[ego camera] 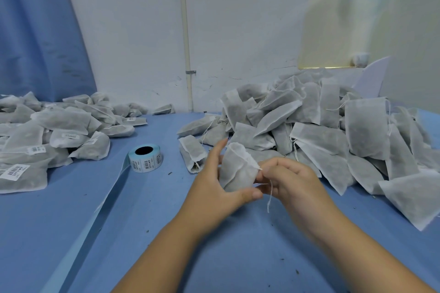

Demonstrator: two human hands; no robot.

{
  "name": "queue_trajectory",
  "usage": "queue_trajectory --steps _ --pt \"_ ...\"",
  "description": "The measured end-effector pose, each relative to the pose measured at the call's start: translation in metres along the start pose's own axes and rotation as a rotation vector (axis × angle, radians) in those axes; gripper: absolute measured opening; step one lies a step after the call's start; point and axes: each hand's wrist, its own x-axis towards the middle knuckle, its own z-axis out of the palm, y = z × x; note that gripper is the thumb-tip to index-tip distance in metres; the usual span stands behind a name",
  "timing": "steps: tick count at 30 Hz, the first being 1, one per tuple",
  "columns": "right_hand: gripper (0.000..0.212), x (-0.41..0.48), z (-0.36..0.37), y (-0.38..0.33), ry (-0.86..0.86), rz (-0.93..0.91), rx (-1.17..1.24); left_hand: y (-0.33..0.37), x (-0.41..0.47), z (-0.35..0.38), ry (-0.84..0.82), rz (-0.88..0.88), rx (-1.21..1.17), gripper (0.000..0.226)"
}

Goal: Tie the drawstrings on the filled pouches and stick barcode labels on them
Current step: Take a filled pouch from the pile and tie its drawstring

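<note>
Well left of the left hand (214, 188) lie labelled pouches (59, 131), and nearer it the label roll (145, 158) stands on the bench (166, 221). The left hand grips a filled pouch (235, 171) between thumb and fingers. The right hand (288, 181), just beside it, pinches the drawstring (270, 195), with a heap of unlabelled pouches (333, 131) beyond it to the right.

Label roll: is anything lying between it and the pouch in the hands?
One loose white mesh pouch lies between the pale-blue roll of barcode labels and the filled white pouch that the left hand and right hand hold; it lies flat and low.
</note>
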Motion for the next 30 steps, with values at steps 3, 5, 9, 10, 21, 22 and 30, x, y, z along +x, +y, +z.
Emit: queue_trajectory --steps 3,5,9,10,21,22,30 --pt "0.015 0.001 -0.003 0.0 -0.02 -0.021 0.015 -0.002 -0.001 0.006 0.003 0.022 0.11 0.086" --pt "0.016 0.002 -0.005 -0.003 -0.001 -0.031 0.02 0.001 0.0 0.006 0.057 0.051 0.179 0.077" --pt "0.019 0.003 -0.01 -0.009 0.042 0.002 0.076 -0.001 0.002 0.001 0.171 0.122 0.448 0.071" --pt "0.021 0.003 -0.01 -0.01 0.049 0.018 0.097 -0.002 0.003 -0.001 0.191 0.127 0.503 0.068" --pt "0.012 -0.003 -0.013 -0.032 -0.016 0.065 0.342 -0.016 0.001 -0.001 0.04 0.097 0.802 0.061" --pt "0.011 -0.003 -0.015 -0.036 -0.015 0.059 0.39 -0.016 0.002 -0.002 0.021 0.101 0.811 0.058" --pt "0.009 0.0 -0.029 -0.044 0.07 -0.003 0.558 -0.009 0.0 0.003 -0.145 0.149 0.726 0.039"
